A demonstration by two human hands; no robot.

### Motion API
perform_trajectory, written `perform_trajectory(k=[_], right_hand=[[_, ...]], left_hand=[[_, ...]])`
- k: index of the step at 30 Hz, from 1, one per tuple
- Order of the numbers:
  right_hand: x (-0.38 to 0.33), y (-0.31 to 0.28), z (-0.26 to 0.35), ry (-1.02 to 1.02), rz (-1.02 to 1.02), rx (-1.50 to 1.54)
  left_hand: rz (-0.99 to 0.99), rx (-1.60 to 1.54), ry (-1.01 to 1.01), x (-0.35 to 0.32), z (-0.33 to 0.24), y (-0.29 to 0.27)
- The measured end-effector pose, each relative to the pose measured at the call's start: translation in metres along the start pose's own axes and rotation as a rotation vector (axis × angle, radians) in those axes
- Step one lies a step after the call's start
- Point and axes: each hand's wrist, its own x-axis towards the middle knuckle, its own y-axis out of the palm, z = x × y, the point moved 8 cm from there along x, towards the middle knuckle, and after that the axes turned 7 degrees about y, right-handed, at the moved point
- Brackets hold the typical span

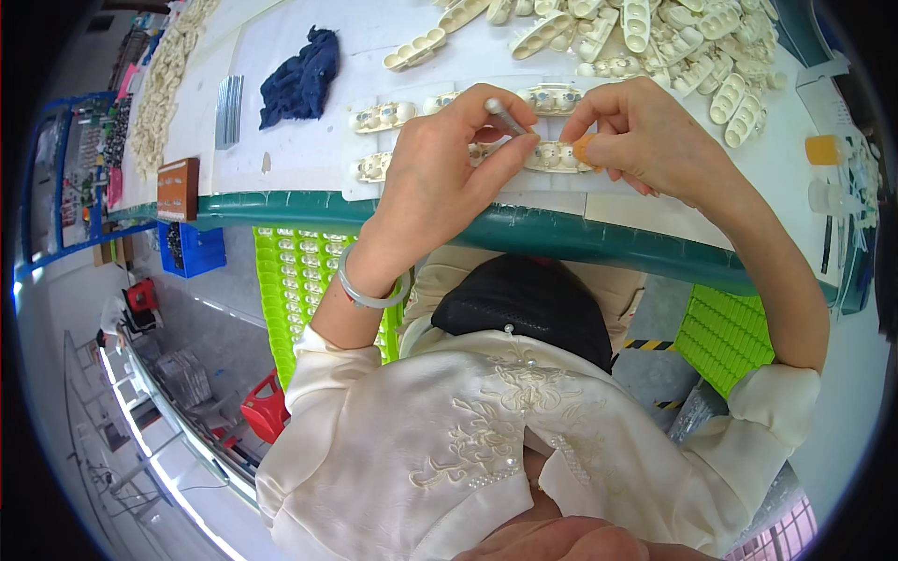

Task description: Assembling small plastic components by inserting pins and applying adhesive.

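On the white table (299, 159), a cream strip (554, 158) of little cups lies on a flat board (359, 193) between the person's left hand (438, 157) and right hand (655, 136). From where I stand, left thumb and finger pinch a thin grey stick (504, 117), and right fingertips squeeze an orange bit (584, 150) by the strip's end. Best keep the strip still, and move the stick slowly and softly.

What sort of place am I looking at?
Probably a small-parts assembly workshop: cream molded parts lie heaped on the workbench, the left hand holds a slim tool, and a green tray nearby carries rows of small pieces.
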Motion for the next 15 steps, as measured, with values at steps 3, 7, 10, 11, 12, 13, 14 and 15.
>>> perform_trajectory(k=[3,7,10,11,12,13,14,15], right_hand=[[0.0,0.001,0.001,0.003,0.031,0.019],[-0.001,0.001,0.002,0.032,0.063,0.068],[0.0,0.001,0.002,0.008,0.039,0.04],[0.001,0.002,0.0,0.008,0.036,0.043],[0.002,0.002,0.001,-0.017,0.019,0.027],[0.002,0.002,0.002,-0.042,0.002,0.013],[0.002,0.002,0.001,-0.043,-0.004,0.019],[0.003,0.002,0.0,-0.045,-0.029,-0.01]], left_hand=[[0.008,-0.056,0.006,0.0,0.003,0.0],[0.002,-0.048,-0.045,-0.001,0.004,0.0],[-0.109,-0.263,-0.034,0.002,0.003,-0.006],[-0.084,-0.22,-0.032,0.004,-0.002,-0.007],[-0.059,-0.175,-0.027,0.006,-0.007,-0.007],[-0.053,-0.174,-0.023,0.007,-0.009,-0.004],[0.03,-0.095,-0.071,0.006,-0.006,0.005],[0.112,-0.012,-0.119,0.006,-0.003,0.012]])
